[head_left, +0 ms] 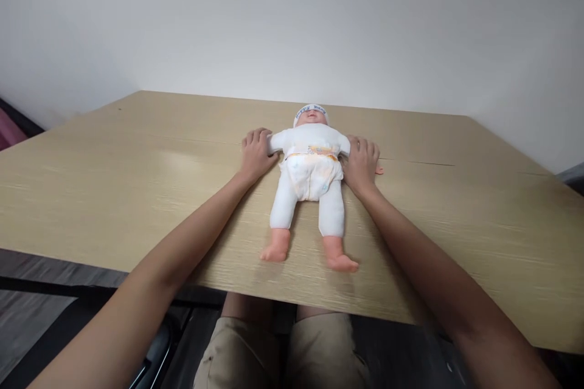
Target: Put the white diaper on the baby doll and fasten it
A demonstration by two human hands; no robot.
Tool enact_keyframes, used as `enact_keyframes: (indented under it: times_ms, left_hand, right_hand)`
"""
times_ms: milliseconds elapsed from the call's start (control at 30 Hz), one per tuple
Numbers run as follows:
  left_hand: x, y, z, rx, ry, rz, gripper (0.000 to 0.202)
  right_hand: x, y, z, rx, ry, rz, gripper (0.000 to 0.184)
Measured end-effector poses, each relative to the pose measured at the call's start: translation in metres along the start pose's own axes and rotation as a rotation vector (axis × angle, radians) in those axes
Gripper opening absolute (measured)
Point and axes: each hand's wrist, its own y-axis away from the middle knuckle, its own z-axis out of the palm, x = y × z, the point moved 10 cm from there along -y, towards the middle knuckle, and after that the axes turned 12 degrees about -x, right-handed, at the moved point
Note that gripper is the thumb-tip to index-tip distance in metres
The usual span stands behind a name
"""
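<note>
A baby doll [311, 185] lies on its back on the wooden table [137, 182], head away from me, in a white suit, a white cap and a diaper [311, 171]. My left hand [255, 152] rests over the doll's arm on the left side, fingers curled round it. On the other side, my right hand [362, 162] lies over the doll's other arm, fingers curved down; the doll's small pink hand peeks out past it. The doll's bare feet point toward the table's near edge.
A plain white wall rises behind the table. My knees in beige shorts [292, 352] show under the near edge. A dark chair part [157, 352] sits low left, and something pink [9, 130] at the far left.
</note>
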Motion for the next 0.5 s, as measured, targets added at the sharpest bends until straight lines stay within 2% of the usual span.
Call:
enact_keyframes:
  times_ms: [167,333,500]
  left_hand:
    - [-0.006,-0.033,0.019,-0.058,-0.071,-0.041,0.054]
    - [-0.006,-0.043,0.023,-0.072,-0.087,-0.037,0.056]
    - [-0.010,-0.049,0.028,-0.137,-0.167,-0.090,0.049]
  right_hand:
    - [0.005,-0.027,0.020,-0.046,-0.006,0.055,0.045]
    - [0.012,-0.030,0.028,-0.095,0.031,0.084,0.038]
    - [0.015,-0.037,0.031,-0.128,0.040,0.083,0.034]
